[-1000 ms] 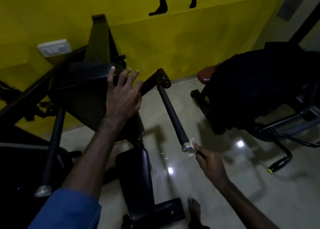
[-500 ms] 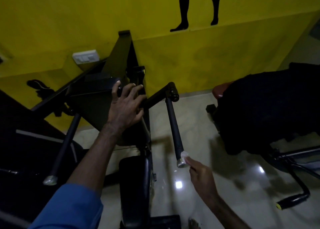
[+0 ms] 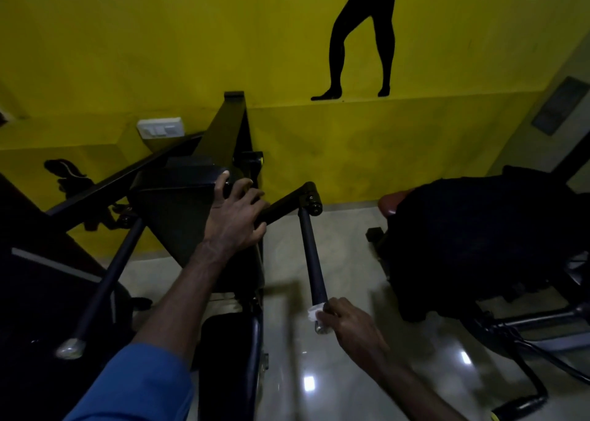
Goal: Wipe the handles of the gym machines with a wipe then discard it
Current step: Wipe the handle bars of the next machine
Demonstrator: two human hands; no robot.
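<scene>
Dim and underexposed, machine frame [image 3: 191, 203] nearly black, small glare spots on glossy floor [image 3: 319, 372] right of it, wide-angle bowing at edges

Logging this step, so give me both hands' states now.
Left hand: open, fingers spread, resting on the machine frame.
Right hand: closed, holding the wipe round the handle end.

Yellow wall [image 3: 159, 37] with black silhouette [image 3: 360, 37], white wipe [image 3: 314, 311], black handle [image 3: 313, 258], blue sleeve [image 3: 137, 388]
</scene>
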